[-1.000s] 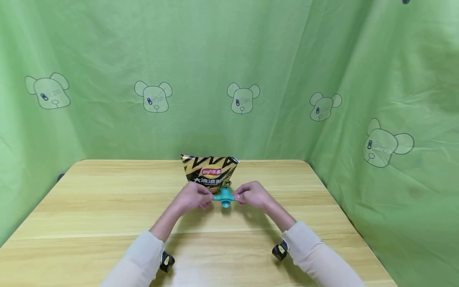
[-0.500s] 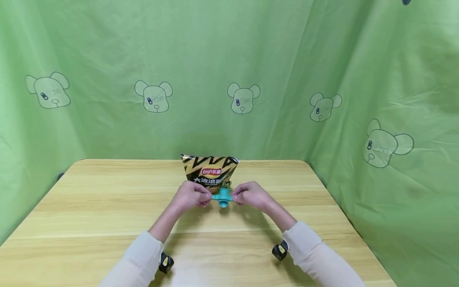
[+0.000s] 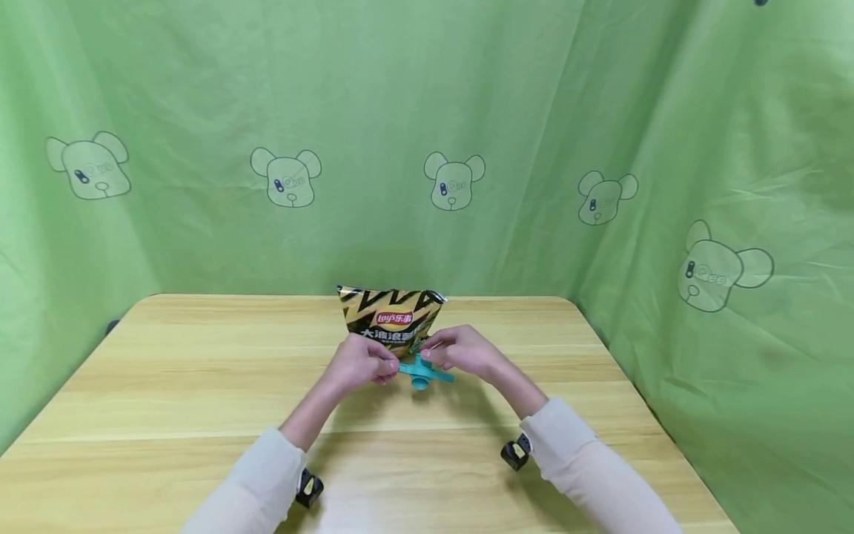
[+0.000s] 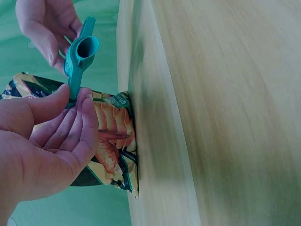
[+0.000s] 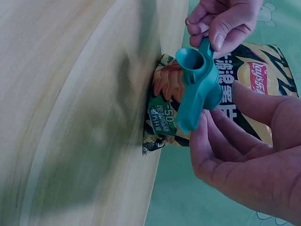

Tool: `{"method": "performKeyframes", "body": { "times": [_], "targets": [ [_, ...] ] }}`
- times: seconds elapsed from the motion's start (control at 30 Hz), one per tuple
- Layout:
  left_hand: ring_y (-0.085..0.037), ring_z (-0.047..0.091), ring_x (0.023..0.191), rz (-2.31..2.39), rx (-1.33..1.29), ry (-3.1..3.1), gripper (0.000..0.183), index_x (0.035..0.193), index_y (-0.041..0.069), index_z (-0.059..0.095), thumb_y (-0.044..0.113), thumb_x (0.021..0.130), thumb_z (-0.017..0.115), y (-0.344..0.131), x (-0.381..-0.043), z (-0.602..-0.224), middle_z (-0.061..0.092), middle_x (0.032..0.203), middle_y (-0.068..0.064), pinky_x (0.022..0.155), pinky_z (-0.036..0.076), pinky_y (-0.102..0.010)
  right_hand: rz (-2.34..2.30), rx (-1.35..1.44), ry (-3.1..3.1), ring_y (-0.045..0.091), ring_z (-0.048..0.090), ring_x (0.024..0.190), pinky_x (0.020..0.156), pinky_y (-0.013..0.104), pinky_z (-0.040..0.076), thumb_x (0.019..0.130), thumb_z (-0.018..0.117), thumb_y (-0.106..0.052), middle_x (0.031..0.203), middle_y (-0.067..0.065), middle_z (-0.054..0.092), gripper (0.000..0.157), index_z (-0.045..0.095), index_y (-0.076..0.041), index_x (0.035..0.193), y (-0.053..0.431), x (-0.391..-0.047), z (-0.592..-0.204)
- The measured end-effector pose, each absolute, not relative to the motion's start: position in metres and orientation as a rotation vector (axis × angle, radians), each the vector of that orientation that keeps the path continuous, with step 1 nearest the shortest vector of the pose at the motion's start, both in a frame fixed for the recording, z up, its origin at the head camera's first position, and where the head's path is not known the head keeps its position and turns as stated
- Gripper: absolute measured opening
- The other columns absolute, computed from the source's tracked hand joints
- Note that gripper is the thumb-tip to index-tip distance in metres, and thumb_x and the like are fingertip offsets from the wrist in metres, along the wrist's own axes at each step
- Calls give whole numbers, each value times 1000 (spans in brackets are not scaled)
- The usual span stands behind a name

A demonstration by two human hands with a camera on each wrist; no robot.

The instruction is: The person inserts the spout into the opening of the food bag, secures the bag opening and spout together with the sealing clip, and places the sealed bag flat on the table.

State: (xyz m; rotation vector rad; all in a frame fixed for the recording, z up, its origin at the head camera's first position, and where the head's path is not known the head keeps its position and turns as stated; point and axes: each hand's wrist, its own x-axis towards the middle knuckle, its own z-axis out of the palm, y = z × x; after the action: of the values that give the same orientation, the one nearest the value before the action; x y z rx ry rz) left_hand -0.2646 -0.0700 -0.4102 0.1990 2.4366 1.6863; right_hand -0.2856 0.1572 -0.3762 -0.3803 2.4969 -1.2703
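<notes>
A teal bag clip (image 3: 419,382) with a flared pour spout is held up in front of a Lay's chip bag (image 3: 383,304), just above the table. Thumb and fingertips of my left hand (image 4: 51,127) pinch one end of its bar. My right hand (image 5: 254,141) curves loosely at the clip's back, where a round part sticks out. Its fingertips are right at the bar, and a small gap shows between its thumb and that round part in the right wrist view. The bag stands upright, its lower right partly hidden behind the hands and clip.
The light wooden table (image 3: 167,400) spreads around both arms. Behind it and to the right hangs a green curtain (image 3: 373,89) printed with bear heads. A small black device (image 3: 310,488) sits at the left wrist, another black device (image 3: 516,452) at the right.
My right hand has let go of the clip's right arm and moved up and back behind it. The clip's right end now shows bare and slants down. The left hand keeps its pinch.
</notes>
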Motion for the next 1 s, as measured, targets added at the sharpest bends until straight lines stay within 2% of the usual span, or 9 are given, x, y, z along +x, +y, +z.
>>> {"method": "performKeyframes", "body": {
  "times": [0.17,0.4,0.63,0.73,1.0],
  "targets": [
    [-34,75,78,1671,228,2441,7,93,-1,77,2,88,75,-66,-264,-410,76,83,-17,75,64,-42,-1230,-408,2493,20,72,91,92,42,59,92,73,-19,104,7,76,31,72,-2,118,155,-288,-379],
    [-31,74,76,1669,240,2437,6,93,-1,77,2,89,74,-66,-264,-408,76,83,-17,75,64,-42,-1176,-433,2461,20,72,92,102,50,52,90,70,-11,95,3,77,19,76,-6,108,153,-289,-381],
    [-36,74,81,1684,256,2431,8,96,-1,76,3,90,73,-68,-264,-406,76,89,-21,77,64,-44,-1183,-464,2415,21,70,90,94,46,57,88,71,-9,95,8,75,20,74,-2,107,154,-290,-383],
    [-35,74,83,1669,265,2445,11,100,-1,76,4,91,72,-69,-264,-405,76,90,-21,79,64,-44,-1213,-456,2405,23,70,89,95,47,56,88,71,-8,93,9,76,20,73,0,106,154,-290,-383],
    [-27,73,79,1655,276,2492,11,99,2,78,7,90,74,-70,-265,-403,77,89,-17,79,62,-42,-1277,-406,2385,21,70,87,101,51,51,87,69,-2,89,8,75,15,72,0,102,152,-289,-385]
  ]
}}
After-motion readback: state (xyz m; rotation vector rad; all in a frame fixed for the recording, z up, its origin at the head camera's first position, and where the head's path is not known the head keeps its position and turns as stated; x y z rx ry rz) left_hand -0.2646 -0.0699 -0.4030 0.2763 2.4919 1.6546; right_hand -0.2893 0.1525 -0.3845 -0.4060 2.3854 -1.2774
